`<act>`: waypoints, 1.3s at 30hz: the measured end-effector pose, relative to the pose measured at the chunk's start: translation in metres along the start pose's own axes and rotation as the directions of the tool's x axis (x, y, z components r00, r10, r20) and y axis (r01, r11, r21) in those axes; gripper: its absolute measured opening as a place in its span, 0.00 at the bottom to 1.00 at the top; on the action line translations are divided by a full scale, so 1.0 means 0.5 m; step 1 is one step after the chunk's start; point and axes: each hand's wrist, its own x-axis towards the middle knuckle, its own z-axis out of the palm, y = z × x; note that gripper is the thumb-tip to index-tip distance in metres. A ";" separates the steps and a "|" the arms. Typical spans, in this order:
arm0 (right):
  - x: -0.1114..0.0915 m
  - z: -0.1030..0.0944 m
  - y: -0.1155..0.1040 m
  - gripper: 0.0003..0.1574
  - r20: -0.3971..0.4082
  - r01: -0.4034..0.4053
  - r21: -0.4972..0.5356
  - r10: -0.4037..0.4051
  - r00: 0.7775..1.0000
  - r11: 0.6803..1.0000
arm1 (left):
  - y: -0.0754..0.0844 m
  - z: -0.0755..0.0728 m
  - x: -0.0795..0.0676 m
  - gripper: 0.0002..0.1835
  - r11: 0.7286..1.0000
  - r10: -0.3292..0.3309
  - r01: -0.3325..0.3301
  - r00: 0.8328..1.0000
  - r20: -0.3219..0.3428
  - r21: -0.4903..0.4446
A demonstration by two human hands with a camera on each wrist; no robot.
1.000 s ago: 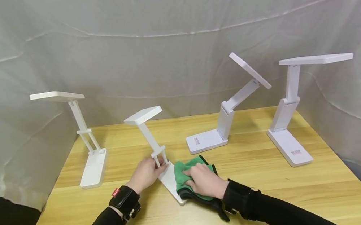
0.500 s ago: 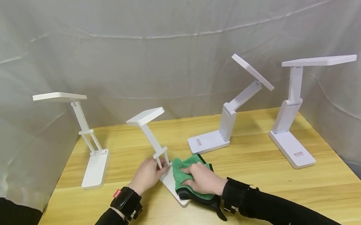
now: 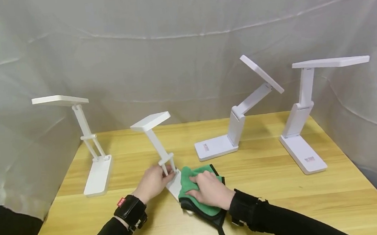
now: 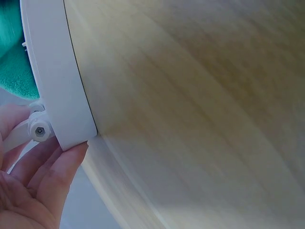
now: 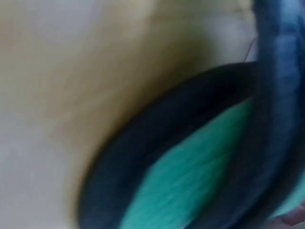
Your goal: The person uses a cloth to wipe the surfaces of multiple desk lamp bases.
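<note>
A small white folding desk lamp (image 3: 158,145) stands left of centre on the wooden table. My left hand (image 3: 152,183) grips the hinge end of its base. In the left wrist view the fingertips (image 4: 69,164) hold the end of the white base (image 4: 62,71), beside a hinge with a screw. My right hand (image 3: 210,191) holds a green cloth (image 3: 186,180) with black edging against the base, covering its near part. The right wrist view is blurred and mostly shows the cloth (image 5: 190,171) and its black border; little of the right hand shows there.
Another white lamp (image 3: 98,175) stands at the left. A third lamp (image 3: 216,147), with a tilted head, is right of centre, and one more (image 3: 302,153) stands at the far right. Grey fabric (image 3: 182,57) hangs behind and beside the table (image 3: 285,199).
My right hand and the cloth have slid a little toward the near end of the lamp base, down and left. My left hand keeps its hold in the same place.
</note>
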 end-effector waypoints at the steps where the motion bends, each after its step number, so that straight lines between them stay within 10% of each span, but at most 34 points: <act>1: 0.003 -0.002 0.003 0.30 -0.010 -0.001 0.004 0.001 1.000 1.000 | -0.001 0.000 0.000 0.05 1.000 0.001 -0.001 1.000 0.000 0.004; 5: 0.001 -0.014 0.010 0.27 0.027 -0.024 0.030 0.023 0.999 0.999 | -0.003 0.001 0.000 0.06 1.000 0.015 -0.015 1.000 -0.002 0.009; 11: -0.015 -0.016 -0.005 0.52 0.128 -0.037 0.007 0.036 0.991 0.999 | -0.005 0.000 0.000 0.07 0.999 0.036 -0.036 0.999 -0.006 0.024; 17: 0.003 -0.006 -0.001 0.32 -0.026 0.038 -0.072 -0.040 0.999 0.997 | -0.003 -0.001 0.003 0.06 0.999 0.048 -0.047 0.999 -0.013 0.020; 21: 0.002 -0.013 0.013 0.25 0.008 0.016 0.002 -0.016 1.000 1.000 | -0.003 0.000 0.001 0.06 0.998 0.057 -0.056 0.998 -0.019 0.030; 28: -0.017 -0.014 0.004 0.54 0.146 0.025 -0.045 -0.018 0.989 0.999 | -0.004 0.003 -0.003 0.06 0.997 0.062 -0.061 0.997 -0.035 0.041; 36: 0.004 0.002 0.011 0.18 -0.021 0.128 -0.136 -0.132 0.991 0.982 | -0.004 0.004 -0.003 0.06 0.999 0.043 -0.042 0.999 -0.026 0.035; 39: -0.003 -0.003 0.016 0.20 0.028 0.136 -0.070 -0.134 0.991 0.988 | -0.006 0.004 -0.003 0.07 0.999 0.038 -0.037 0.999 -0.023 0.037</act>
